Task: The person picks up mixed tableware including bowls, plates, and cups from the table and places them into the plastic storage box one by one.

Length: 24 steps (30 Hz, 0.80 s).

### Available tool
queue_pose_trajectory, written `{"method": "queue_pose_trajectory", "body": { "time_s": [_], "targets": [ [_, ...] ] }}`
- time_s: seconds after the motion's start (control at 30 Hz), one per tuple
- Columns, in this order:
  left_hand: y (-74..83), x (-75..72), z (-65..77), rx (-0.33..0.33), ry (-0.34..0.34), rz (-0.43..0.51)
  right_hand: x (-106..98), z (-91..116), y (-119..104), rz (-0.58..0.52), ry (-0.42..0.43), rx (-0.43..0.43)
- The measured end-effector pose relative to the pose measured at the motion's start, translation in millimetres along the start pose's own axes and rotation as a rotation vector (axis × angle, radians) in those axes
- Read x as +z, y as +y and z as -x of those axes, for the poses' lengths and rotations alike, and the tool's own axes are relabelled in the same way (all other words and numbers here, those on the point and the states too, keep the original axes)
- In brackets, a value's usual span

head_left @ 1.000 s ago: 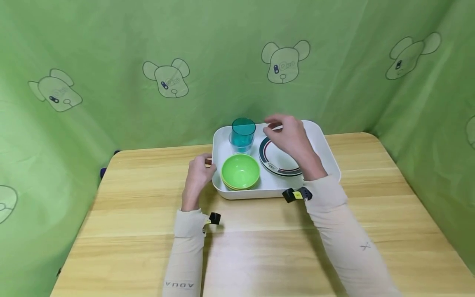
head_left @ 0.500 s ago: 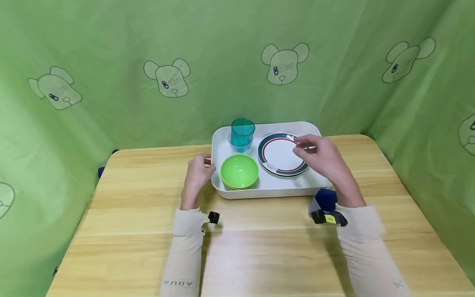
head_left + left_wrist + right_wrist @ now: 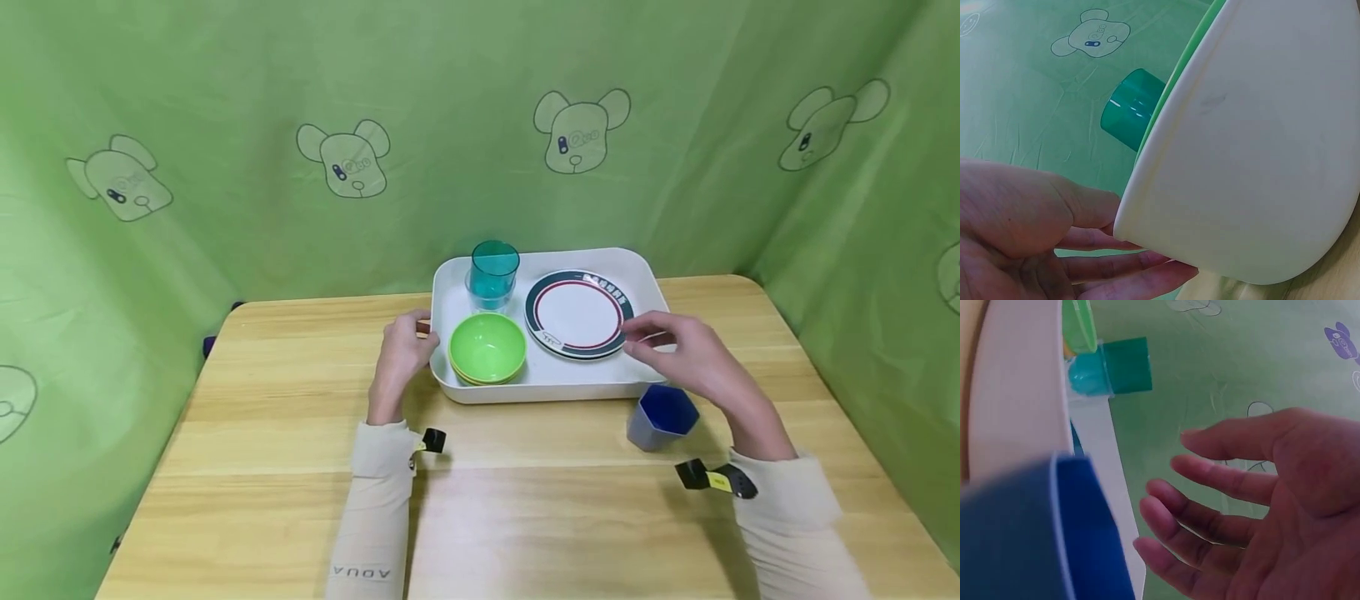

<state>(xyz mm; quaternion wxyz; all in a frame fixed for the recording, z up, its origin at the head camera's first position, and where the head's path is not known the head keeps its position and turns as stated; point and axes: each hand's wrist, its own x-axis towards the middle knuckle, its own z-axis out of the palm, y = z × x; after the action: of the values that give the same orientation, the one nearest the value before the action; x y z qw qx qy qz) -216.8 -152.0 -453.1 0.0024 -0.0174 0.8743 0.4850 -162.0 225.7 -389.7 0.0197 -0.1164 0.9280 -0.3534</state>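
My left hand point(image 3: 405, 354) is at the left end of the white tray point(image 3: 577, 390). In the left wrist view its thumb tip touches the rim, while the loose fingers point(image 3: 1141, 284) lie along the outer wall. Over the tray's front right corner hovers my right hand point(image 3: 690, 350), its fingertips close to the right edge of the plates point(image 3: 577, 317). In the right wrist view those fingers are loosely bent with nothing between them. A blue six-sided cup point(image 3: 658, 421) stands on the table just below that hand, in front of the tray.
Inside the tray, stacked green bowls point(image 3: 487, 350) sit at front left. Behind them a teal cup point(image 3: 495, 271) is nested in a clear one. A green curtain point(image 3: 450, 167) hangs behind the wooden table point(image 3: 525, 525).
My right hand has swept right and toward me, from above the plates to the tray's front right corner. This uncovers the plates and the blue cup. The left hand stays put.
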Motion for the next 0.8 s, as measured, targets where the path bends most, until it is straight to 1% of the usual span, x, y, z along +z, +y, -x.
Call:
{"method": "queue_pose_trajectory", "body": {
  "time_s": [0.17,0.33,0.43,0.53,0.63,0.8],
  "targets": [
    [0.2,1.0,-0.5,0.001,0.008,0.000,-7,7,12,0.047,-0.065,-0.033],
    [-0.4,1.5,-0.7,-0.001,0.005,-0.001,-11,12,23,0.079,-0.154,-0.115],
    [-0.3,1.6,-0.1,-0.001,-0.002,0.000,-10,15,30,0.093,-0.184,-0.153],
    [-0.5,1.7,0.1,-0.003,-0.004,-0.002,-8,18,35,0.098,-0.187,-0.188],
    [-0.3,1.4,0.1,-0.002,-0.002,-0.005,-6,20,39,0.102,-0.172,-0.216],
    [0.4,-0.3,0.0,-0.004,0.002,0.009,-5,22,41,0.115,-0.145,-0.212]
  ]
}}
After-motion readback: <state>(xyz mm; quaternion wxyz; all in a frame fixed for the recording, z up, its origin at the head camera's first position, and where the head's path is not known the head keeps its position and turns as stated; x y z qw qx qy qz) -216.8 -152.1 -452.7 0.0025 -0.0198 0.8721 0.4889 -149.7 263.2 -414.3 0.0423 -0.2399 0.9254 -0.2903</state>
